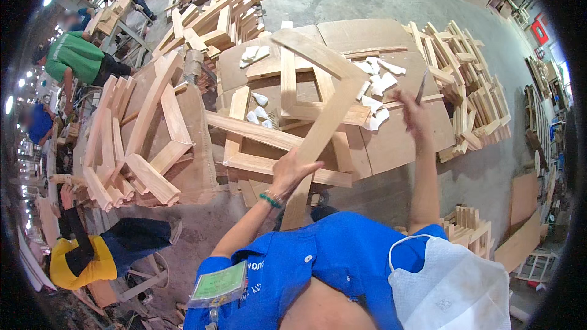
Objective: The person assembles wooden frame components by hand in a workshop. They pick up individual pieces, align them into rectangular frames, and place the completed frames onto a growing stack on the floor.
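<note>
My left hand (291,175), with a green bead bracelet at its wrist, grips an angled wooden frame piece (333,116). Its thumb crosses the wood's face, and most of the fingers are hidden. The piece rises toward me over other wooden frames (257,164) on a cardboard-covered table (391,146). My right hand (414,116), smeared by motion, is closed around a thin dark pointed tool (422,85) to the right of the frame. Close by lie crumpled white cloth or paper pieces (382,82); more small white pieces (260,112) sit at the left.
Stacked wooden frames stand at the left (137,134), far left and right (468,85). People work along the left side, one in a green shirt (76,58), another in a yellow vest (79,260). A white mask (452,287) hangs low at the right.
</note>
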A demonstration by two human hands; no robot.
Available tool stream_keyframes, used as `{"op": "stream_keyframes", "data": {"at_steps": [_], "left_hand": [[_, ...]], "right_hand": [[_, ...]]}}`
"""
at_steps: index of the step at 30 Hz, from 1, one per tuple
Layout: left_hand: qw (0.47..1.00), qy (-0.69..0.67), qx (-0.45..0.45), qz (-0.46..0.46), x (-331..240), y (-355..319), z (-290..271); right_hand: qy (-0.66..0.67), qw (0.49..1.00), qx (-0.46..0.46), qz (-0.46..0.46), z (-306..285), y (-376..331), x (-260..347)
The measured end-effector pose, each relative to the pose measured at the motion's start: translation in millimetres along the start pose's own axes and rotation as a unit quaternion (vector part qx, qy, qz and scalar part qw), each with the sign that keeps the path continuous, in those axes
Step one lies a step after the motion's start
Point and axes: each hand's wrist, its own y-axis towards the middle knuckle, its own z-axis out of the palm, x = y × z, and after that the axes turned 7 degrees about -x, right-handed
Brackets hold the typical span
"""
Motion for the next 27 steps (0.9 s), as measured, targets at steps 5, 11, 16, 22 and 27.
{"op": "stream_keyframes", "data": {"at_steps": [5,11,16,22,27], "left_hand": [[0.987,-0.108,0.006,-0.118,-16,47,33],[0.970,-0.192,-0.019,-0.145,-20,87,83],[0.945,-0.281,-0.001,-0.167,-7,113,125],[0.996,-0.024,0.070,-0.049,-16,127,121],[0.966,-0.204,0.148,-0.052,-3,133,111]], "right_hand": [[0.000,0.992,0.054,0.110,24,-70,-86],[0.019,0.987,0.050,0.154,49,-115,-156],[0.002,0.985,0.045,0.165,62,-103,-162],[-0.083,0.992,0.034,0.093,64,-89,-150],[-0.296,0.950,0.094,-0.026,87,-94,-138]]}}
